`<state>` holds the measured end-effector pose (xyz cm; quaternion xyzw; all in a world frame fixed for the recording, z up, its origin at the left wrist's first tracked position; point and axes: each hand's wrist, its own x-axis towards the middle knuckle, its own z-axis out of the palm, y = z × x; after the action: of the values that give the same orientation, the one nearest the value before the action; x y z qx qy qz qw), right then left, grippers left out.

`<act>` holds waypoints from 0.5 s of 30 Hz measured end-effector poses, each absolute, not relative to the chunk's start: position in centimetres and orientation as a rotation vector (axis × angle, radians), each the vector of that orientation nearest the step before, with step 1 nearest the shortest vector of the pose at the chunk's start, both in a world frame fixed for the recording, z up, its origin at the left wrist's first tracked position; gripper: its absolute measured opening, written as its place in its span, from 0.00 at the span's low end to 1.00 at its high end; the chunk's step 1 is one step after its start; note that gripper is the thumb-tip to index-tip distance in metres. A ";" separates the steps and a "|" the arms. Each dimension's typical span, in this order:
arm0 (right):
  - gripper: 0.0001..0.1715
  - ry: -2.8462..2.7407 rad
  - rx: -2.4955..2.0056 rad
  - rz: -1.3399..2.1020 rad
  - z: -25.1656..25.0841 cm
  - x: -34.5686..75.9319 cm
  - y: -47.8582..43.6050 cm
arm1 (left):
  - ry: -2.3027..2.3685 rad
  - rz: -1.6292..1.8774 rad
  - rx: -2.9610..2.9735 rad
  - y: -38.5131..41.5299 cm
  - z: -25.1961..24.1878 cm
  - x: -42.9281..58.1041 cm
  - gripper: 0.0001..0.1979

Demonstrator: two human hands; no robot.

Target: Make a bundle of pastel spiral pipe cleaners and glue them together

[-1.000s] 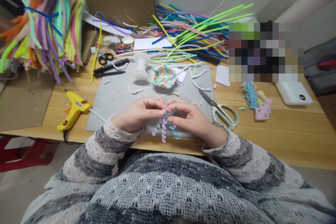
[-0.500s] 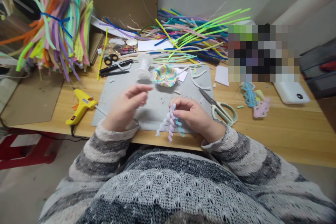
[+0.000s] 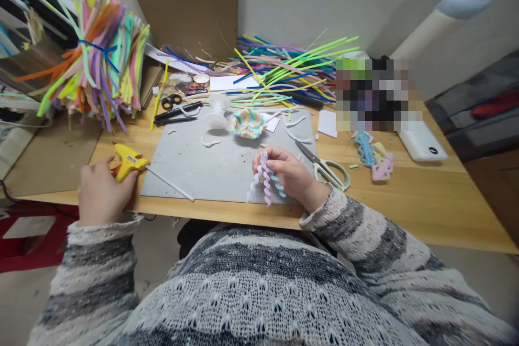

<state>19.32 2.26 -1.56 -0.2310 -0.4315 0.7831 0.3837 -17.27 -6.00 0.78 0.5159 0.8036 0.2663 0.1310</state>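
At the table's left front edge, my left hand (image 3: 104, 189) is closed round the handle of a yellow hot glue gun (image 3: 132, 160), with thumb and fingers on either side. A white glue stick (image 3: 170, 183) reaches from the gun across the grey mat. In front of me, my right hand (image 3: 290, 170) pinches the top of a bunch of curled pipe cleaners (image 3: 266, 181), white, pink and blue, whose spirals hang down. Beyond it on the mat stands a ruffled pastel pipe-cleaner piece (image 3: 248, 123), beside a clear spool (image 3: 217, 112).
Scissors (image 3: 324, 166) lie right of my right hand. A large bundle of pipe cleaners (image 3: 101, 65) stands at the left, with more loose pipe cleaners (image 3: 284, 70) along the back. Black pens (image 3: 178, 112) and a white device (image 3: 424, 140) lie on the table.
My left hand has moved left from over the mat to the glue gun and taken hold of it. The right hand still holds the curled pipe cleaners. The view has shifted slightly.
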 end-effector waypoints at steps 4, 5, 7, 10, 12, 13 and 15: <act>0.13 -1.068 -0.608 1.986 -1.5 19.4 2.4 | 2.534 0.643 1.536 -5.9 0.8 -16.8 0.19; 0.13 -1.064 -0.609 1.991 -1.5 19.4 2.4 | 2.533 0.640 1.562 -5.9 0.8 -16.8 0.20; 0.13 -1.055 -0.611 2.001 -1.4 19.3 2.3 | 2.524 0.660 1.627 -6.2 1.1 -16.7 0.17; 0.13 -1.045 -0.614 2.016 -1.3 19.4 2.3 | 2.453 0.857 1.507 -6.5 2.2 -16.1 0.13; 0.13 -1.034 -0.615 2.035 -1.4 19.4 2.3 | 2.226 1.192 1.168 -6.6 3.1 -15.0 0.10; 0.14 -1.026 -0.616 2.046 -1.4 19.4 2.3 | 2.032 1.362 0.985 -6.5 3.6 -14.3 0.09; 0.15 -1.007 -0.617 2.065 -1.4 19.4 2.3 | 1.648 1.557 0.751 -6.4 4.1 -12.7 0.10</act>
<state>19.42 2.30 -1.42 -0.2407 -0.3930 0.8057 0.3720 -12.72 -6.35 4.15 0.2923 0.6416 0.6063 0.3678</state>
